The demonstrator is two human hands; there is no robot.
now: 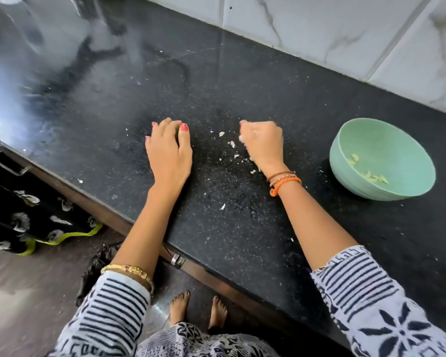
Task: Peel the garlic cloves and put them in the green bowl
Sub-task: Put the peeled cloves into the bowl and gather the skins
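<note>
Garlic cloves [371,176]: several peeled, lying in the green bowl [386,140] toward the counter's right end.
Skins [232,144]: scattered between the hands (likely peeling debris).
Left hand [169,153]: palm down on the counter [242,228], fingers loosely curled, holding nothing.
Right hand [264,145]: fingers bunched around whitish scraps, probably gathering skins; clove cannot be told.

Black speckled counter [229,240] bears a green bowl [345,163] and garlic skins [232,144] (scattered).
</note>
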